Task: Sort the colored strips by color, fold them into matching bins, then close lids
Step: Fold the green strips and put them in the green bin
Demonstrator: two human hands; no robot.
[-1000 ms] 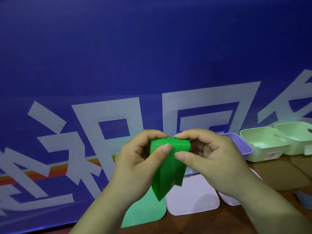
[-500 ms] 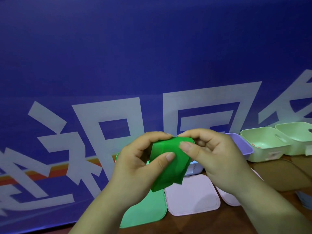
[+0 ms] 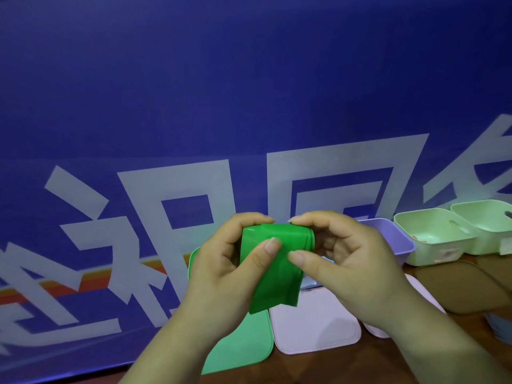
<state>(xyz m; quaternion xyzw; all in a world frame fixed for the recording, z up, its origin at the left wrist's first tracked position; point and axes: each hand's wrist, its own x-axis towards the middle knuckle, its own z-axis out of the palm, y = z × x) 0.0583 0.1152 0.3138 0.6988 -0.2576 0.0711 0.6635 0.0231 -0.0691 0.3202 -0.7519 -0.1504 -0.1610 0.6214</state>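
A green strip [image 3: 273, 275], folded into a short thick bundle, is held in the air between both hands. My left hand [image 3: 227, 267] pinches its left side with the thumb on the front. My right hand [image 3: 343, 259] pinches its top right edge, where several folded layers show. Below the hands lie a green lid [image 3: 241, 345] and a white lid [image 3: 313, 322] on the table. A purple bin [image 3: 393, 239] stands behind my right hand, partly hidden. A green bin's rim [image 3: 191, 259] peeks out behind my left hand.
Two pale green bins [image 3: 432, 236] [image 3: 484, 223] stand at the far right. Brown lids [image 3: 457, 284] lie in front of them. Another white lid [image 3: 421, 286] is partly under my right wrist. A blue banner wall [image 3: 194, 106] rises close behind.
The hanging tail of the green strip has been folded up, so the bundle is shorter and thicker. Both hands stay in about the same place.
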